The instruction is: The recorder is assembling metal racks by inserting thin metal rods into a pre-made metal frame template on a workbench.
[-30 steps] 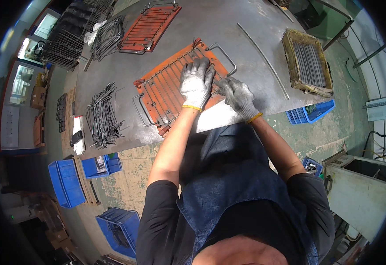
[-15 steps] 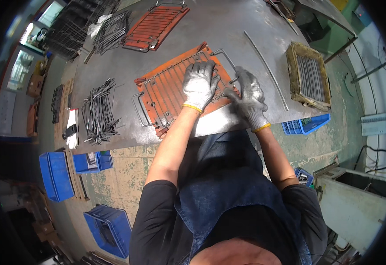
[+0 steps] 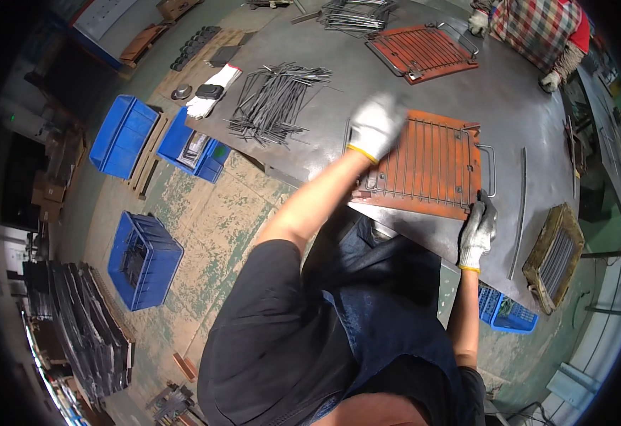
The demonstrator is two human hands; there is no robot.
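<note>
An orange metal jig plate lies on the grey steel table with a wire grid rack laid on it. My left hand, in a white glove, rests on the left far corner of the rack, blurred by motion. My right hand, also gloved, grips the near right corner of the plate and rack at the table's front edge. A loop handle sticks out from the rack's right side.
A pile of bent wire rods lies left of the jig, a spare white glove beyond it. A second orange jig sits farther back near another person. A long rod and a wooden box of rods lie at right. Blue crates stand on the floor.
My head has swung, so the table now appears turned. My left hand has slid to the rack's far left corner and my right hand has moved to its near right corner.
</note>
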